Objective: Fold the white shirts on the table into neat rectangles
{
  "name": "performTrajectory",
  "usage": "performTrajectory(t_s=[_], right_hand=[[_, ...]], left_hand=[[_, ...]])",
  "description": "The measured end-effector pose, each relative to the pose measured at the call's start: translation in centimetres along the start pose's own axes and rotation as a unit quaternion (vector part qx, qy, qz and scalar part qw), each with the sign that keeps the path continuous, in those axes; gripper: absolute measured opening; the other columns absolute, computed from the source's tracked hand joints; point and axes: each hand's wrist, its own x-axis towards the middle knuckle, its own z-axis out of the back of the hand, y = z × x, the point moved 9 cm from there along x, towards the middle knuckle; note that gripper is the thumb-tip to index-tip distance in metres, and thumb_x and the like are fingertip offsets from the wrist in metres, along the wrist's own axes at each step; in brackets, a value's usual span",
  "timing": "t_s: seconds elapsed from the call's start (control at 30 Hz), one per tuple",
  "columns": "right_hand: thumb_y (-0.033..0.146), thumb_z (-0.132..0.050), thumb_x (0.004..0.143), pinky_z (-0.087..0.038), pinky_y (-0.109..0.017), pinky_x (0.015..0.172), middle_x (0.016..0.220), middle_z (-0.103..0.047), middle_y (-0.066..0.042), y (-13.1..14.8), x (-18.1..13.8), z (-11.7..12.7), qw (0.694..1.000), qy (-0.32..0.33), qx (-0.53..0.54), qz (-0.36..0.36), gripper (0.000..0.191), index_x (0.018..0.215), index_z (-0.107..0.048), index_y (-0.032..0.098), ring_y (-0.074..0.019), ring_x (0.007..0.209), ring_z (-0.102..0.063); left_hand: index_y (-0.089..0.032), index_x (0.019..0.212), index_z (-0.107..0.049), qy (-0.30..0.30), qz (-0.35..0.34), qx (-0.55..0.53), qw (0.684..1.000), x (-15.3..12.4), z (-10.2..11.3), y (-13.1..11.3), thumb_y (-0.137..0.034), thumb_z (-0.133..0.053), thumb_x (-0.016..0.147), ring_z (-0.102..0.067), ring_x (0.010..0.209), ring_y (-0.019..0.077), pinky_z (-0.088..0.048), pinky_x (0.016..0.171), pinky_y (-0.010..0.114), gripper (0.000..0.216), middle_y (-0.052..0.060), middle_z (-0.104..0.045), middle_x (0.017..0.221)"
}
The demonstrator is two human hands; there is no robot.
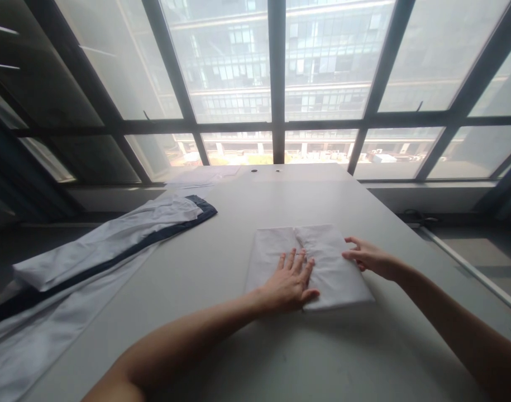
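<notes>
A folded white garment [334,273] lies flat on the white table, squared into a neat packet with a seam or slit down its middle. My left hand [292,282] rests palm down on it, fingers spread over the lower middle. At the packet's right edge is my right hand [366,258], its fingers apart and slightly bent, the tips at or just touching the cloth. Nothing shows gripped in either hand. Part of the garment's lower left is hidden under my left hand and forearm.
On the left, more white garments [150,220] and a dark navy one [207,207] lie stretched out, hanging over the edge of the white table [247,201]. Tall windows with dark frames [277,84] stand behind the table. A cable [420,216] lies beyond its right side.
</notes>
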Motion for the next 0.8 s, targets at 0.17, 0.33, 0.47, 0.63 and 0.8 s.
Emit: performTrajectory(t_s=[0.17, 0.33, 0.47, 0.63, 0.8], right_hand=[[0.033, -0.078, 0.079, -0.056, -0.025, 0.068, 0.110, -0.075, -0.010, 2.1, -0.4, -3.1, 0.989, 0.049, 0.138, 0.012, 0.040, 0.115, -0.067, 0.018, -0.0192, 0.087, -0.071], [0.033, -0.076, 0.079, -0.058, -0.029, 0.069, 0.102, -0.077, -0.010, 3.1, -0.6, -4.6, 0.984, 0.029, 0.172, 0.024, 0.036, 0.111, -0.069, 0.017, -0.0211, 0.080, -0.072], [0.031, -0.076, 0.078, -0.058, -0.029, 0.069, 0.094, -0.078, -0.008, 3.8, -1.0, -5.4, 0.980, 0.030, 0.197, 0.024, 0.032, 0.106, -0.070, 0.017, -0.0213, 0.077, -0.072], [0.029, -0.075, 0.075, -0.055, -0.028, 0.063, 0.084, -0.076, -0.005, 5.4, -1.2, -6.2, 0.979, 0.001, 0.203, 0.027, 0.024, 0.096, -0.070, 0.019, -0.0192, 0.068, -0.068], [0.023, -0.076, 0.070, -0.049, -0.024, 0.051, 0.069, -0.069, -0.001, 7.1, -1.2, -7.3, 0.977, -0.029, 0.209, 0.012, 0.020, 0.089, -0.069, 0.018, -0.0137, 0.054, -0.059]], left_hand=[[-0.010, 0.164, -0.001, 0.016, -0.003, -0.027, 1.000, 0.2, 0.1, 0.2, -0.071, -0.021, 0.101, 0.006, 0.155, 0.0385, -0.007, 0.123, 0.061, 0.091, 0.021, 0.002, 0.169], [-0.003, 0.163, -0.002, -0.044, 0.058, -0.055, 0.996, 2.7, 3.0, 3.8, -0.051, -0.018, 0.107, -0.009, 0.157, 0.0284, -0.018, 0.124, 0.046, 0.075, 0.022, -0.006, 0.169], [-0.002, 0.159, -0.024, -0.069, 0.124, -0.011, 0.990, 5.3, 3.0, 7.9, -0.044, -0.024, 0.108, -0.013, 0.156, 0.0326, -0.016, 0.124, 0.054, 0.066, 0.024, -0.021, 0.166], [-0.006, 0.157, -0.030, -0.063, 0.121, 0.015, 0.991, 6.6, 0.9, 9.8, -0.046, -0.023, 0.109, -0.018, 0.155, 0.0323, -0.016, 0.122, 0.056, 0.063, 0.024, -0.029, 0.163], [-0.008, 0.156, -0.033, -0.083, 0.137, 0.011, 0.987, 6.5, 1.4, 9.6, -0.039, -0.027, 0.108, -0.022, 0.154, 0.0316, -0.018, 0.122, 0.057, 0.058, 0.022, -0.032, 0.162]])
